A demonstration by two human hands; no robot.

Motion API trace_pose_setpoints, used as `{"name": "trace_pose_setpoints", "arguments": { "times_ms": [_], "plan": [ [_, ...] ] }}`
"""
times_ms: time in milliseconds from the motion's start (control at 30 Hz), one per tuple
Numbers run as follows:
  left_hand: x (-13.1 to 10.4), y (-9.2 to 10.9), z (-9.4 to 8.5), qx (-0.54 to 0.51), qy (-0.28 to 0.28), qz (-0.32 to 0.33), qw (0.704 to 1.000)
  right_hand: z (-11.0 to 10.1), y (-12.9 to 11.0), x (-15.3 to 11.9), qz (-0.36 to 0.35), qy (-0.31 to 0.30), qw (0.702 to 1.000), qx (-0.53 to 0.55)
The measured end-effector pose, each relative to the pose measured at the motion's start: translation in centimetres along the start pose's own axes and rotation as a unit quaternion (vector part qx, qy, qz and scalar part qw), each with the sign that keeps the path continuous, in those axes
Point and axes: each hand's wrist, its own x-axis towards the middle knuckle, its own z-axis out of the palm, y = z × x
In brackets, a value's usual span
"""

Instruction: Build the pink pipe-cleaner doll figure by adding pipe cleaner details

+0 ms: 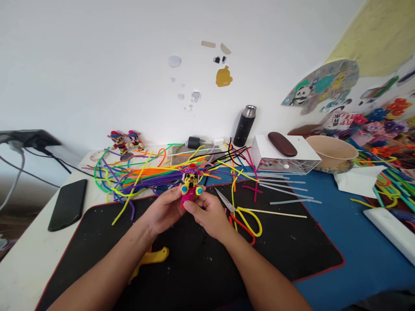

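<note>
Between my two hands, upright above the black mat (279, 246), is a small pipe-cleaner doll (191, 185) with a yellow face, a purple and red headpiece, blue-tipped hands and a magenta body. My left hand (167, 209) grips its left side, fingers partly hidden behind it. My right hand (209, 211) pinches the lower body, thumb in front. Scissors (240, 211) with yellow and red handles lie open just right of my right hand. Under my left forearm a yellow-handled tool (154, 258) is partly covered; its kind does not show.
Loose coloured pipe cleaners (139, 177) spread behind the hands. Two similar dolls (125, 141) stand at the back left, above a black phone (68, 205). A black thermos (244, 125), a white box (285, 151) and a round bowl (332, 149) line the back right. A thin stick (275, 213) lies beside the scissors.
</note>
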Motion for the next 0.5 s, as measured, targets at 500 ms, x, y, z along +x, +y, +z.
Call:
{"name": "trace_pose_setpoints", "arguments": {
  "times_ms": [500],
  "plan": [
    [0.0, -0.12, -0.14, -0.006, -0.005, 0.001, 1.0, 0.05, -0.35, -0.08, 0.001, -0.001, 1.0, -0.009]
  ]
}}
